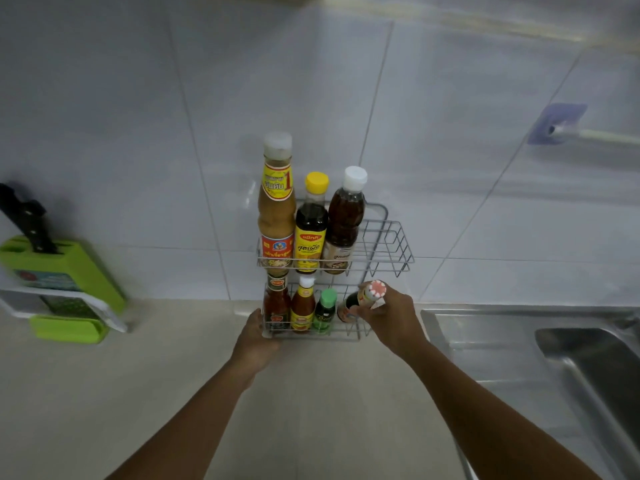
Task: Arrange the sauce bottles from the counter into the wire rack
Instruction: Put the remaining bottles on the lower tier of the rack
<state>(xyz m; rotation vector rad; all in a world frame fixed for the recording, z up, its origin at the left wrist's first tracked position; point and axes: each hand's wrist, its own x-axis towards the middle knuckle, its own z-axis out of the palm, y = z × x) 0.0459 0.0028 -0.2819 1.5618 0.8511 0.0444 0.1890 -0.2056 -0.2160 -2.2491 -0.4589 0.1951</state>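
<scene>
Dark bottle [360, 301] in right hand [388, 317]

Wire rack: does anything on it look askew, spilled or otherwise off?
Only the dark bottle in the right hand: it tilts over the lower tier's right end, not yet seated. The left hand steadies the rack. The other six bottles stand upright; no spills.

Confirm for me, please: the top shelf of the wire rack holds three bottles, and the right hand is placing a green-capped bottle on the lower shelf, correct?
Not quite. The head view shows the right hand holding a dark bottle with a red-and-white cap, not a green-capped one; the green-capped bottle already stands on the lower shelf. The top shelf of the wire rack does hold three bottles.
</scene>
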